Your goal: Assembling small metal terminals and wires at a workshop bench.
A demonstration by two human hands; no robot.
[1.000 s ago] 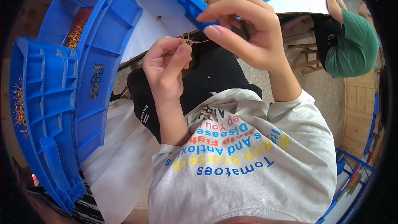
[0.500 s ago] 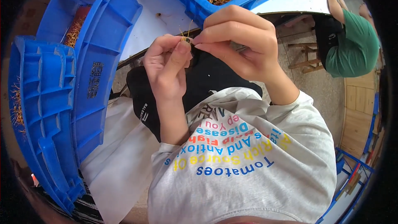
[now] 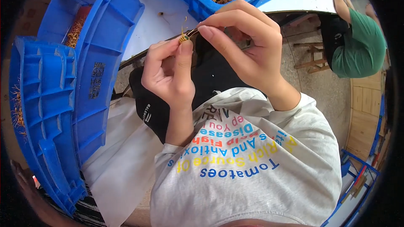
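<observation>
A small wire-wound coil (image 3: 184, 38), green inside with copper-yellow wire around it, is pinched between the thumb and index finger of my left hand (image 3: 170, 69). Thin wire ends stick up from it. Just to its right, my right hand (image 3: 248, 42) has thumb and index finger closed together on a thin wire lead (image 3: 192, 31) that runs from the coil. Both hands are raised over my lap, near the table edge.
A blue bin (image 3: 202, 1) of many similar coils stands on the white table (image 3: 151, 25) ahead. A loose coil (image 3: 161, 13) lies on that table. Blue crates (image 3: 99, 71) stand at the left. Another person in green (image 3: 360, 44) sits at the far right by a wooden stool (image 3: 310, 59).
My right hand has shifted slightly up, drawing the wire away from the coil. My left hand has tilted, its thumb more upright, still holding the coil.
</observation>
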